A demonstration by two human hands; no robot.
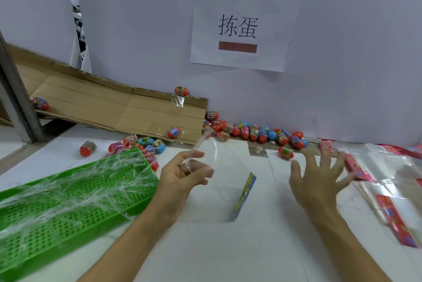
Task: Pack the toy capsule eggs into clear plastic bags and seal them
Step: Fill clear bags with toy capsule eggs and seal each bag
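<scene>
Clearly my left hand (182,176) pinches the flimsy, slippery clear bag (219,167) at its mouth, right hand (319,181) splayed empty.

On the surface (217,247) the perforated tray (68,208) lay at the left, with peeled strips (75,181) scattered in it. Behind it a flattened cardboard sheet (109,108) leaned toward the wall (342,53) — a few capsule eggs (251,132) on it, most heaped at the wall's foot, to its right. A stack of bags (392,179) lay at the far right. Between tray and bags stood a header card (244,195), under the paper sign (242,28) on the wall.
</scene>
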